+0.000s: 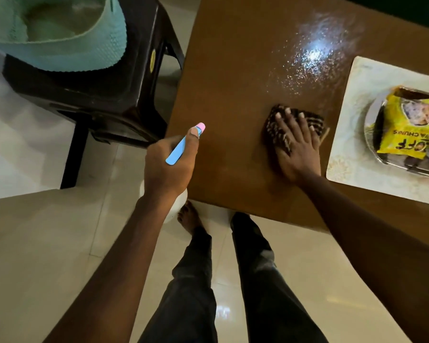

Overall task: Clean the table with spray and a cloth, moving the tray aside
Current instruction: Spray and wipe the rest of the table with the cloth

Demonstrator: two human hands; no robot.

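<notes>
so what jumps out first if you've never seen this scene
The glittering wet patch of spray on the brown table catches the light first, far side. Just nearer, the right hand presses flat on a dark patterned cloth, while the left hand grips a blue-and-pink spray bottle at the table's left edge.
</notes>
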